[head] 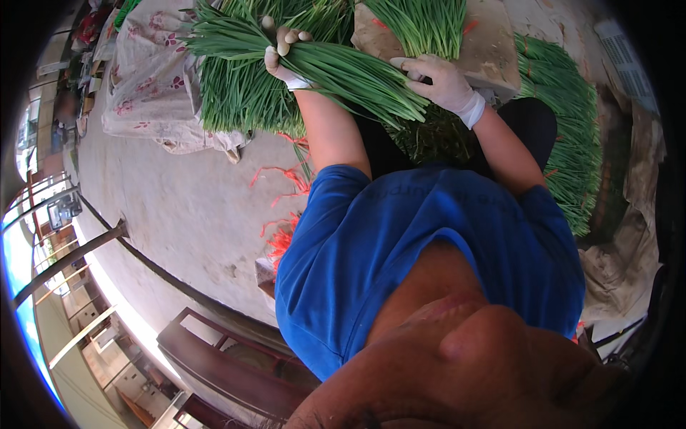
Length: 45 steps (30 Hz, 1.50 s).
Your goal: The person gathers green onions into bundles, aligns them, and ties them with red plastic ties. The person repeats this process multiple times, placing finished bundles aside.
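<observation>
My gloved left hand [284, 45] is closed around a loose bundle of long green leafy stalks, like garlic chives [353, 75], whose pale cut ends point right. My gloved right hand [442, 86] is at those cut ends, fingertips touching or very near them; whether it grips any stalks is unclear. Beneath and behind my left hand lies a large pile of the same greens [246, 99]. Beyond my right hand, a bunch with red ties [423, 27] lies on a worn board [493, 53].
More tied bunches [568, 145] lie at the right. A flowered cloth [150, 80] covers something at the upper left. Red ties [281, 241] are beside my left side, above the concrete floor [187, 204]. A dark reddish bench-like piece [225, 364] stands at the lower left.
</observation>
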Motion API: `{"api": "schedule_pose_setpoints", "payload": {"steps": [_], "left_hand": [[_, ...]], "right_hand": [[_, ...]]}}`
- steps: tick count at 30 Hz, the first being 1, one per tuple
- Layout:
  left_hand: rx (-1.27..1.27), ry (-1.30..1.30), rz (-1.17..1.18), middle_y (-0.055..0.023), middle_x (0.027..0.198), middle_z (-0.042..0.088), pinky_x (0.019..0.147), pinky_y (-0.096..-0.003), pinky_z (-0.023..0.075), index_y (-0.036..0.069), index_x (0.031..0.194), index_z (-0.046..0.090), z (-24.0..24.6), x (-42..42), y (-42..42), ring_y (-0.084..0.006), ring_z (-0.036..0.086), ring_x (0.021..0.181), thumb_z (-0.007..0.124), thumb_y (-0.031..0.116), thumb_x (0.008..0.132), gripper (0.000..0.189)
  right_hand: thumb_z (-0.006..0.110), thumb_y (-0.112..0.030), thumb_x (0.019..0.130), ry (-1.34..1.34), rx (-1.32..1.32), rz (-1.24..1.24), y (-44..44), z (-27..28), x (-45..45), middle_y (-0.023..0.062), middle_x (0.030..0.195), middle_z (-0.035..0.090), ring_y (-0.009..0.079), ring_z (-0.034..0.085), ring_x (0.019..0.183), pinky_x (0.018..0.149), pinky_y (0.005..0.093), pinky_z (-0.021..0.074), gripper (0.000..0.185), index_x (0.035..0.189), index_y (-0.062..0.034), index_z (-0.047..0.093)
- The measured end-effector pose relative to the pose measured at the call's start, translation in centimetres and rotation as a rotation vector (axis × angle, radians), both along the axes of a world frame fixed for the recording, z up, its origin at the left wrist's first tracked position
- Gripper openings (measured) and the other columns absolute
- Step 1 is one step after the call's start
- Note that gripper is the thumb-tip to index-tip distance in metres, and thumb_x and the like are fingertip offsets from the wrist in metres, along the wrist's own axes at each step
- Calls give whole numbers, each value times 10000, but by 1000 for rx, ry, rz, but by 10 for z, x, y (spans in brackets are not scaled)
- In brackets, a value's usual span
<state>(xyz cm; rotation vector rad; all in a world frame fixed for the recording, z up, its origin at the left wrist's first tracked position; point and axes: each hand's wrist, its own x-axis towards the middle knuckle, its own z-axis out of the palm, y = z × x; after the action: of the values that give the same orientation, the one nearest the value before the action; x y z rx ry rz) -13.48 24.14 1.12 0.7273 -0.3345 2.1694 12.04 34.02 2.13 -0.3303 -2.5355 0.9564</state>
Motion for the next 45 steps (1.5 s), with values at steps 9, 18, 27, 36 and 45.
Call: {"api": "schedule_pose_setpoints", "payload": {"steps": [9,18,27,36,45], "left_hand": [[-42,108,75,-8,743,520,909,-363,436,57,1264,461,8,4,0,-163,556,861,495,115,833,436],[181,32,17,-22,730,514,923,-371,423,58,1250,446,5,-13,-4,-175,558,881,492,71,845,409],[425,151,-73,14,702,568,886,-322,473,54,1235,470,16,-17,-7,-128,617,837,549,30,850,394],[417,205,-56,-1,705,598,896,-359,455,60,1246,446,17,-13,-2,-174,614,939,566,68,865,399],[566,292,-62,-5,696,584,901,-356,443,74,1222,459,17,-42,-13,-120,628,842,531,61,867,362]], "right_hand": [[554,-53,745,-66,517,-210,1,14,-11,56,818,561,234,549,794,751,355,452,345,1085,-73,609],[567,-134,772,-36,147,-181,26,24,22,76,808,583,261,574,790,722,355,474,208,953,-95,662],[653,-222,790,-156,-526,-58,41,4,29,96,1017,642,199,603,941,866,294,443,322,1093,-115,650],[611,-134,814,81,-468,-74,6,-10,-13,83,921,644,208,603,869,819,299,454,201,968,-10,648],[572,-184,818,-122,-229,-109,35,-38,50,81,831,618,265,583,809,751,340,458,149,807,-62,656]]}}
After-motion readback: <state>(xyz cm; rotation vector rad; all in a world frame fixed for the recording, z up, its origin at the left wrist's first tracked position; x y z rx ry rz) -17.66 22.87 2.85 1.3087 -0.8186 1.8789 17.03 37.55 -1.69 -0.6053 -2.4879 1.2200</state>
